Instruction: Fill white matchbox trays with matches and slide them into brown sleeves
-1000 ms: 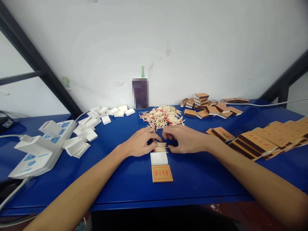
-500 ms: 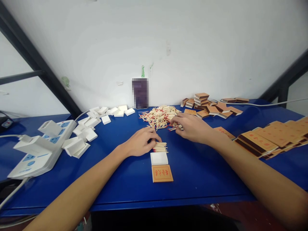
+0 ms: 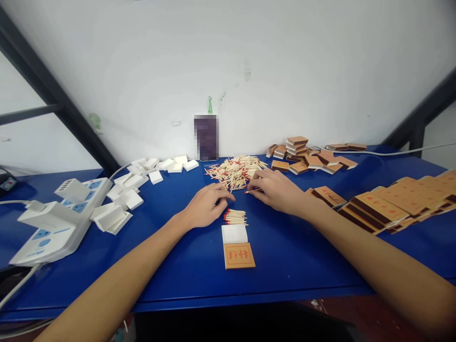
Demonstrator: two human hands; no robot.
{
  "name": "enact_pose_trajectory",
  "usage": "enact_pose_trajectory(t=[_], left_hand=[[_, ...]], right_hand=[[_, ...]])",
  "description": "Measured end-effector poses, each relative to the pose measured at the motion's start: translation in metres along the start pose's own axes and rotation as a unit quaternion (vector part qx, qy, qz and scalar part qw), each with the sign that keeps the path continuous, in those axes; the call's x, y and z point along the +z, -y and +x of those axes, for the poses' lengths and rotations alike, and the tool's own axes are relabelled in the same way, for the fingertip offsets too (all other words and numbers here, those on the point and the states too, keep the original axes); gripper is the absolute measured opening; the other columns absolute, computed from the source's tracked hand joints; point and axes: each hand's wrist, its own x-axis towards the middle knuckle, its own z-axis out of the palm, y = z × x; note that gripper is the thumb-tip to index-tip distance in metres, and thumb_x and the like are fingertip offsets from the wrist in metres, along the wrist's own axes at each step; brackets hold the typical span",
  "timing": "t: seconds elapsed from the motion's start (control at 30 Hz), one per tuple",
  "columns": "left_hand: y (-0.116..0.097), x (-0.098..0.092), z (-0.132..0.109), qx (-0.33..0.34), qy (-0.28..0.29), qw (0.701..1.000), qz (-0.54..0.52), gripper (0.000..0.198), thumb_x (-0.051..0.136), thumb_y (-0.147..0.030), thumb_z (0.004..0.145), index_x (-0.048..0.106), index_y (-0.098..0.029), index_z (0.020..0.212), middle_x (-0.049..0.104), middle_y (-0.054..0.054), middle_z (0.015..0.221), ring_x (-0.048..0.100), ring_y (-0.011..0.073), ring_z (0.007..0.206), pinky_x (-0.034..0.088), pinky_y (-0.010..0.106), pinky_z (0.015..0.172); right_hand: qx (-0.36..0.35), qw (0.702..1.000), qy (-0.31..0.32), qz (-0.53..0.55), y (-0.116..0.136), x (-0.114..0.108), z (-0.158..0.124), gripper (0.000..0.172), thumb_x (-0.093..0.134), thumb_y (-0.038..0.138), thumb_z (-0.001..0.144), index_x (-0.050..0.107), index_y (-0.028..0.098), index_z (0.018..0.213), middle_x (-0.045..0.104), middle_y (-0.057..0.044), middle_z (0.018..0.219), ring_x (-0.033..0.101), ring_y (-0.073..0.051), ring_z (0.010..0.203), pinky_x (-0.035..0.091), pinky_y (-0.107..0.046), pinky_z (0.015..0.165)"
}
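Observation:
My left hand (image 3: 208, 205) hovers beside a small row of matches (image 3: 235, 217), thumb and index finger apart and nothing between them. The row lies on the blue table with its red heads to the left. My right hand (image 3: 273, 191) is at the near right edge of a big match pile (image 3: 239, 170), its fingers curled over a few matches, mostly hidden, with one red head showing at the fingertips. Just below the row lies an open matchbox: its white tray (image 3: 234, 234) sticks out of the orange sleeve (image 3: 240, 256).
White matchbox trays (image 3: 156, 177) lie scattered at left, near a white power strip (image 3: 76, 232) with plugs. Orange matchbox sleeves (image 3: 313, 162) are heaped at back right, and filed rows of matchboxes (image 3: 383, 209) lie right. A pixelated dark panel (image 3: 206, 137) leans on the wall.
My left hand has lifted off the small row of matches and shifted slightly up and left. My right hand has drawn left and nearer along the pile's edge, with matches under its fingers.

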Motion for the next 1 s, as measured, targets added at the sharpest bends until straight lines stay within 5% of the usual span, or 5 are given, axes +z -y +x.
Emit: enact_pose_trajectory(t=[0.2, 0.53, 1.0], left_hand=[[0.002, 0.004, 0.001, -0.082, -0.054, 0.992, 0.082, 0.033, 0.043, -0.021, 0.093, 0.068, -0.019, 0.114, 0.060, 0.007, 0.097, 0.055, 0.0224, 0.092, 0.044, 0.040, 0.084], [0.004, 0.005, 0.001, -0.057, -0.036, 0.993, 0.093, 0.032, 0.044, -0.020, 0.093, 0.069, -0.022, 0.112, 0.057, 0.006, 0.101, 0.052, 0.0220, 0.095, 0.041, 0.039, 0.084], [-0.003, -0.001, -0.002, 0.014, 0.018, 0.999, 0.049, 0.035, 0.042, -0.022, 0.091, 0.067, -0.021, 0.117, 0.056, 0.007, 0.108, 0.050, 0.0230, 0.100, 0.040, 0.043, 0.095]], right_hand=[[-0.046, 0.997, -0.028, 0.060, 0.022, 0.009, 0.005, 0.022, 0.050, 0.027, 0.097, 0.070, 0.019, 0.095, 0.065, -0.008, 0.095, 0.055, -0.023, 0.093, 0.036, -0.036, 0.081], [-0.012, 0.996, -0.070, 0.044, 0.016, 0.011, 0.005, 0.028, 0.045, 0.018, 0.096, 0.069, 0.018, 0.109, 0.066, -0.010, 0.101, 0.056, -0.024, 0.096, 0.039, -0.035, 0.082], [-0.011, 0.998, -0.038, 0.048, 0.016, 0.009, 0.006, 0.022, 0.046, 0.017, 0.093, 0.068, 0.017, 0.094, 0.067, -0.009, 0.097, 0.058, -0.023, 0.093, 0.039, -0.034, 0.079]])
